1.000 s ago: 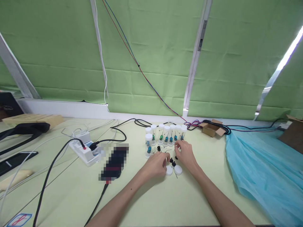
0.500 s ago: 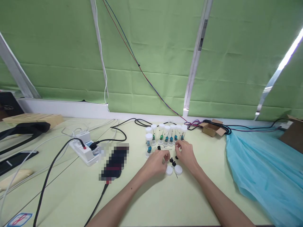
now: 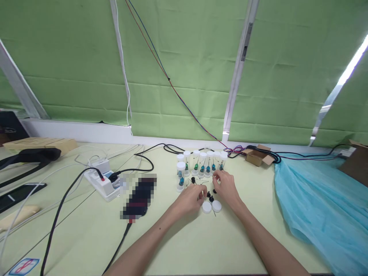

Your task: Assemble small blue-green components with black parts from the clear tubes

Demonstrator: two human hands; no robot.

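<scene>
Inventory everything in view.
Lidded tubes: eight visible, clear, centre
Loose lids: two, white, between forearms
Small parts: four visible, black, centre
Power strip: one, white, left
Blurred device: one, dark, left
Phone: one, black, left
Curved object: one, black, left
Rounded object: one, beige, left
Boxes: at least three, brownish, back
Sheet: one, blue, right
Cables: several, mixed colours, left and back
Covering: several panels, green, background
Table: one, pale green, below
Emblem: one, multicoloured, lower left
Left hand: one, bare, centre
Right hand: one, bare, centre
</scene>
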